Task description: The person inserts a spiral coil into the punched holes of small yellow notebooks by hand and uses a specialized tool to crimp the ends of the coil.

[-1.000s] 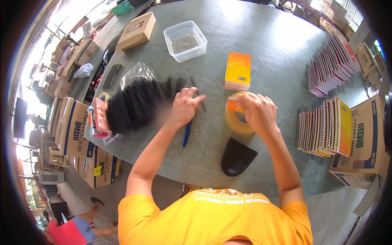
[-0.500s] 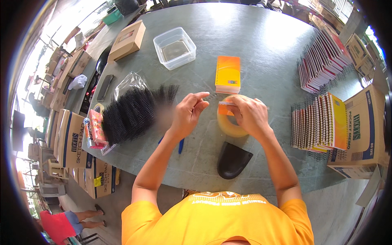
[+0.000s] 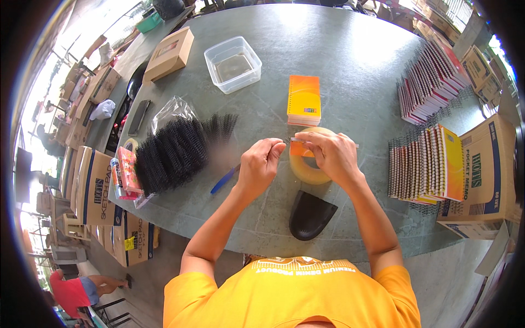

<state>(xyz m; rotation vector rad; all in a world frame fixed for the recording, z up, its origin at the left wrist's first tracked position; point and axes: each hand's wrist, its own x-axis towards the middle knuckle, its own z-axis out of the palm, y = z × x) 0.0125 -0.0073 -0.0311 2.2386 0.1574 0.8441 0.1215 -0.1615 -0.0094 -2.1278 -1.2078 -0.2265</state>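
My right hand (image 3: pixel 332 156) is closed on a thin memo pad, seen nearly edge-on, with a bit of its orange cover (image 3: pixel 298 149) showing. At the pad's left end, my left hand (image 3: pixel 260 164) pinches thumb and fingers together; a tiny dark bit shows by the fingertips, too small to name. Below the right hand lies a roll of tan tape (image 3: pixel 306 172), partly covered. Just beyond the hands sits a small stack of orange-yellow memo pads (image 3: pixel 304 101). A blue pen-like tool (image 3: pixel 224 180) lies beside my left forearm.
Black binding coils (image 3: pixel 172 153) are heaped at the left. A clear plastic tub (image 3: pixel 233 65) and a flat cardboard box (image 3: pixel 169 54) stand farther back. Spiral notebooks (image 3: pixel 426 164) are stacked at the right beside an open carton (image 3: pixel 481 175). A black rounded object (image 3: pixel 311 216) lies near me.
My left hand has moved slightly right and down, its fingers closing into a pinch beside the pad. More of the blue tool shows. A person at lower left has shifted.
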